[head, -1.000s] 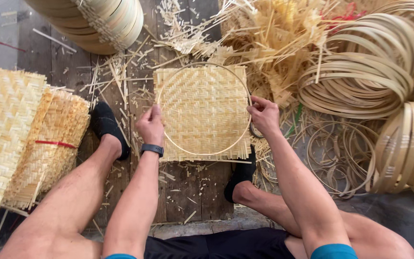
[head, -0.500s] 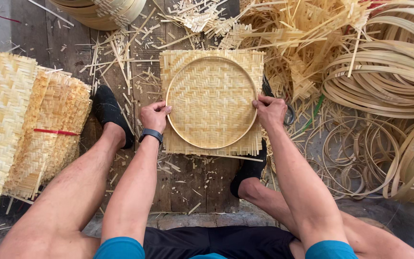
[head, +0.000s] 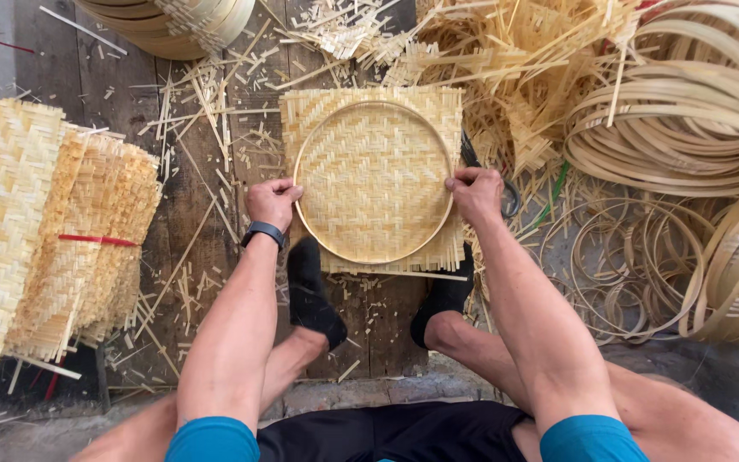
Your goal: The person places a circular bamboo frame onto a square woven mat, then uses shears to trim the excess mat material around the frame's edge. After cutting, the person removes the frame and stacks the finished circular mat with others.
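Pressing a round bamboo hoop (head: 327,137) onto a square woven mat (head: 374,180), the person is seating the ring, by my judgement the fitting step. The left hand (head: 272,203) is curled closed on the hoop's rim at 9 o'clock, the right hand (head: 475,192) is pinching it at 3 o'clock. Mat and hoop are lying on the plank floor (head: 198,197) between both feet, loose hoops (head: 677,128) at 2 o'clock. Next, even downward pressure around the rim seems needed.

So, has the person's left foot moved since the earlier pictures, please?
Yes. The left foot has shifted right, away from the stack of woven mats, to the lower left corner of the square woven mat.
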